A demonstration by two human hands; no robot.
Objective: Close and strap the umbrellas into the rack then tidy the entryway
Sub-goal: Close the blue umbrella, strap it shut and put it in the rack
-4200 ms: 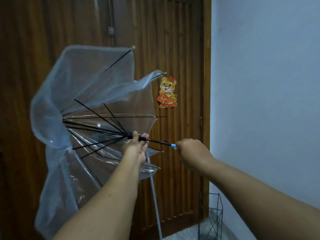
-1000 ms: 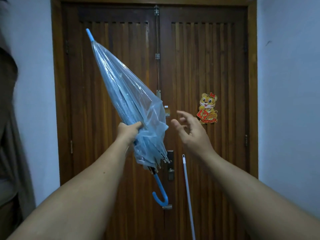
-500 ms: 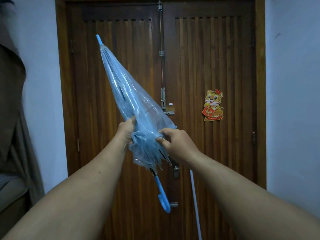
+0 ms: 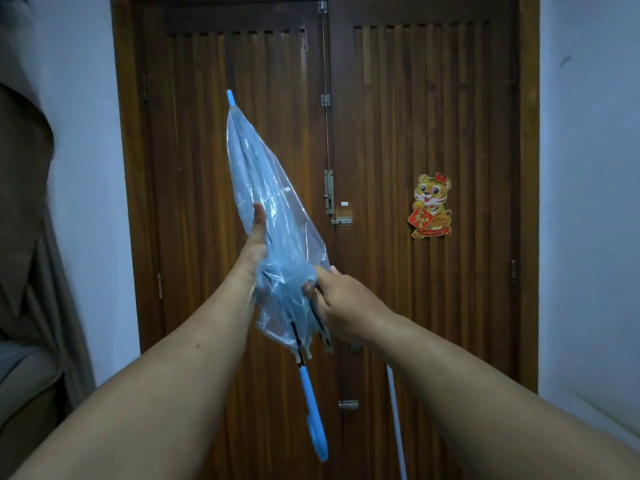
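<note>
Doorway ahead: double wooden door point(image 4: 398, 237) fills the middle, pale wall on either side, a brown hanging cloth point(image 4: 24, 209) crowding my left edge. Open air between me and the door panels; a thin white pole point(image 4: 396, 427) leans low at the right of the door, and a tiger sticker point(image 4: 432, 206) sits on the right leaf. My umbrella point(image 4: 266, 202) is folded, held up in front of the door, tilted with its blue tip up-left and its blue hooked handle point(image 4: 315, 420) hanging down between my forearms. My left hand point(image 4: 254, 245) lies along the canopy's left side, thumb straight up the plastic, fingers hidden behind it. My right hand point(image 4: 337, 299) is curled, pinching the loose lower folds near the rib tips. Half a second ago the left hand gripped the bundle tighter with its thumb wrapped; the right hand sat higher on the folds.
</note>
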